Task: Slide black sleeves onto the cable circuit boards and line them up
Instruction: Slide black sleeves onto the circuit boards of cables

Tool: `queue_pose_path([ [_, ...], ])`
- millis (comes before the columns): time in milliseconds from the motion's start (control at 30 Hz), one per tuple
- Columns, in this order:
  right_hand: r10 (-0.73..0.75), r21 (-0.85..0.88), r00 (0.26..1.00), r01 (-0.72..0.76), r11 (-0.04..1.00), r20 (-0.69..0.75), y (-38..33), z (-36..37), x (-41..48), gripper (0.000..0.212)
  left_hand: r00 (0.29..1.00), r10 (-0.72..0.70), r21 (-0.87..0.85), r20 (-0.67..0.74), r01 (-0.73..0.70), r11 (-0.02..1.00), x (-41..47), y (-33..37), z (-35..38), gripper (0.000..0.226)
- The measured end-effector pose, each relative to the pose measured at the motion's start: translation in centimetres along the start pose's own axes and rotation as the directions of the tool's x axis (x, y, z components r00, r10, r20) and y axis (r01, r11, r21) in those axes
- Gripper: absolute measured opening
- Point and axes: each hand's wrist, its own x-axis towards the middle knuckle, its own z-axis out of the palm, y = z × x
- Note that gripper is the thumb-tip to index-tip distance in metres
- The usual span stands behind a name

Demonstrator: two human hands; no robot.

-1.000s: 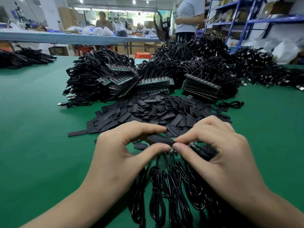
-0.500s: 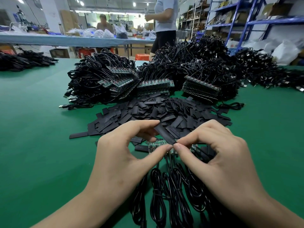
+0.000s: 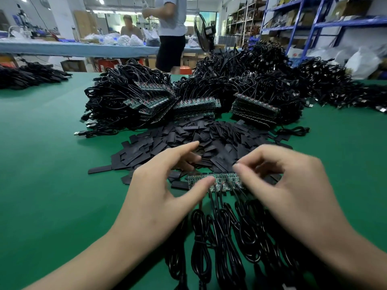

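Left hand (image 3: 159, 191) fingers wide, thumb touching circuit boards (image 3: 224, 177). Right hand (image 3: 293, 185) at their 3 o'clock end, fingers curled, blurred. Cannot tell its hold.

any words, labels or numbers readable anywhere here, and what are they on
No text here can be read.
Circuit boards: any print is too small and blurred.
Cardboard boxes on the shelves: labels too far off to read.
Black sleeves: no print shows.
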Motion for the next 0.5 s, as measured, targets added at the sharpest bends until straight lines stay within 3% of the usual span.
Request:
queue_pose_path([
  [67,0.089,-0.020,0.996,-0.090,0.996,-0.011,1.3,-1.5,1.5,0.013,1.000,0.004,0.129,0.025,-0.007,0.992,0.1,-0.7,-0.4,0.046],
  [133,0.143,-0.218,0.990,-0.143,0.965,-0.016,3.8,-3.4,3.2,0.014,0.998,-0.012,0.263,0.054,-0.003,0.965,0.1,-1.4,-0.7,0.043],
  [267,0.324,-0.691,0.944,-0.271,0.670,-0.056,11.5,-7.6,5.3,0.029,0.985,-0.073,0.434,0.158,-0.003,0.901,0.3,-2.1,-0.8,0.057],
  [400,0.608,-0.811,0.790,-0.409,0.418,-0.085,18.5,-11.3,5.8,0.031,0.963,-0.137,0.483,0.231,0.008,0.876,0.4,-2.5,-0.5,0.072],
  [500,0.715,-0.810,0.695,-0.461,0.362,-0.076,21.0,-12.9,5.6,0.033,0.956,-0.154,0.446,0.249,0.028,0.894,0.6,-2.7,-0.4,0.065],
])
